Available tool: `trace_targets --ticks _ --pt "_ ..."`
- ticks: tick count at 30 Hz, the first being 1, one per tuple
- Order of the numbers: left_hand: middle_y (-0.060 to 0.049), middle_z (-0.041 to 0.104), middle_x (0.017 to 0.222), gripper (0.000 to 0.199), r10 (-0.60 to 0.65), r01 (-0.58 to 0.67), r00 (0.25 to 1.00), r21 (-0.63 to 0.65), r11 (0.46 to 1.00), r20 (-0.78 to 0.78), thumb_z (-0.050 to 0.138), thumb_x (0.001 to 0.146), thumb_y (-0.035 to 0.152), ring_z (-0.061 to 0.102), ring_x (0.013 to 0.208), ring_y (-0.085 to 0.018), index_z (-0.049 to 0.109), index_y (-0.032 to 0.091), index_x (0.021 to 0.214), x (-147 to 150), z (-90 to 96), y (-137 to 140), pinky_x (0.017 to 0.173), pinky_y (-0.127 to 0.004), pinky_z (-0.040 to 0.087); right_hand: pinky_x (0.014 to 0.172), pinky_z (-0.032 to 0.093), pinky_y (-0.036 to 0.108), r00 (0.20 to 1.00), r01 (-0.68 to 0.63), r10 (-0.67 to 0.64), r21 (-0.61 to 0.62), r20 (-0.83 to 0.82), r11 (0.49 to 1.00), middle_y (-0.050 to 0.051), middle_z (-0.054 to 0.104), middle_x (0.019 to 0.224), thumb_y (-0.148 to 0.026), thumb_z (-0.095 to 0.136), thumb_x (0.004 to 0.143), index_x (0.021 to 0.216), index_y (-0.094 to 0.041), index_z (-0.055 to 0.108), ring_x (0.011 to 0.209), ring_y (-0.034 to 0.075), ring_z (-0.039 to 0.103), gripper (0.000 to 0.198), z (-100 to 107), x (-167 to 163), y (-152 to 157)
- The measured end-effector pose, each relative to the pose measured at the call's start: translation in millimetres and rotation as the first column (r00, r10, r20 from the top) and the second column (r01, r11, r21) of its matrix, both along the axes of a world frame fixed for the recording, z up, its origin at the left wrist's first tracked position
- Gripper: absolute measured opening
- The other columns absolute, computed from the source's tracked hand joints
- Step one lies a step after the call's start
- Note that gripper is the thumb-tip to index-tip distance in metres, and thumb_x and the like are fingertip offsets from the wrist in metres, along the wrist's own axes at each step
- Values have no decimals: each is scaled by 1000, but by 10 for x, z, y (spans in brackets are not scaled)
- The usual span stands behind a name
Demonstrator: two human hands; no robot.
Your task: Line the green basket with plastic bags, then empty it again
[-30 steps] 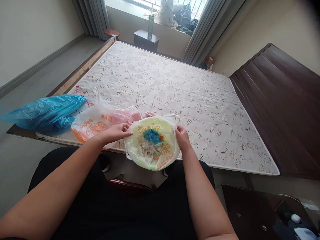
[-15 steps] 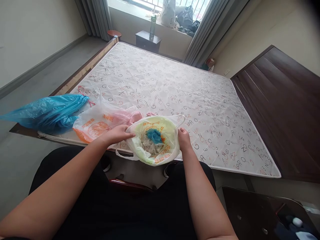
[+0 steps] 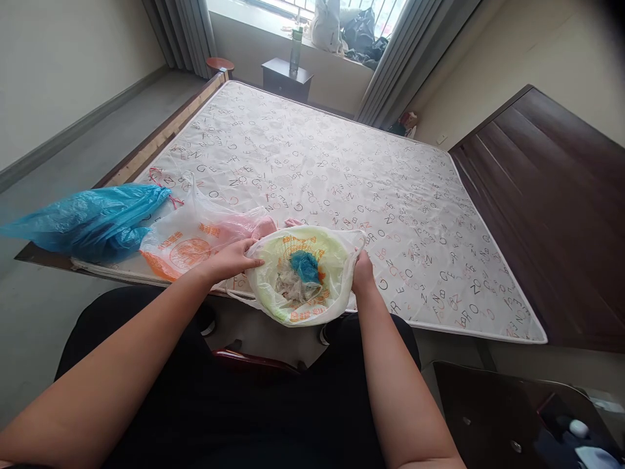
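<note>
Between my hands is a round, yellow-green bin lined with a white plastic bag [image 3: 266, 299], its mouth facing up at me. Inside lie a crumpled blue plastic piece [image 3: 305, 266] and some pale crumpled rubbish [image 3: 290, 286]. My left hand [image 3: 234, 257] grips the left rim, thumb over the bag's edge. On the right side, my right hand [image 3: 362, 270] is closed on the rim and bag; its fingertips are partly hidden. Left of the bin, a white plastic bag with orange print [image 3: 190, 244] lies on the mattress, beside a blue plastic bag [image 3: 92, 218].
A bare mattress [image 3: 312, 150] printed with letters spreads ahead, with a dark headboard [image 3: 541, 215] at right. A bottle [image 3: 295, 52] stands on a nightstand [image 3: 286, 79] by the window. At lower right is a dark table [image 3: 483, 404] with a phone [image 3: 555, 413].
The bag's right handle loop, which stood out above my right hand, is now gathered against the rim there. The bin has tipped slightly, and the view has shifted a little.
</note>
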State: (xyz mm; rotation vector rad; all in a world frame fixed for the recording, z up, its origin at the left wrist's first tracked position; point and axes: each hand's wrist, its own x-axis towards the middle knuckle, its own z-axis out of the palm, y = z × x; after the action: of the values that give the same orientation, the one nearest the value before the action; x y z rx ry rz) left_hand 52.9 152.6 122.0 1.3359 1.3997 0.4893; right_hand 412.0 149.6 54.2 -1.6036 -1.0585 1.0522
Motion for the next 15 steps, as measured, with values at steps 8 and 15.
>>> trace_targets --ticks 8,15 --pt "-5 77 95 43 -8 14 999 111 994 -51 81 66 47 70 88 -27 78 19 99 56 -3 9 70 -32 53 57 43 30 995 43 -51 -84 -88 996 -1 57 66 -51 61 81 72 -25 50 63 17 50 29 206 -46 -33" --pt "-7 76 101 59 244 -244 948 -23 970 203 78 73 61 70 84 -23 73 20 115 -37 -79 116 67 -30 55 56 40 25 972 -235 225 -204 -70 950 -3 61 70 -55 76 75 78 -21 58 62 13 50 38 265 -89 -81"
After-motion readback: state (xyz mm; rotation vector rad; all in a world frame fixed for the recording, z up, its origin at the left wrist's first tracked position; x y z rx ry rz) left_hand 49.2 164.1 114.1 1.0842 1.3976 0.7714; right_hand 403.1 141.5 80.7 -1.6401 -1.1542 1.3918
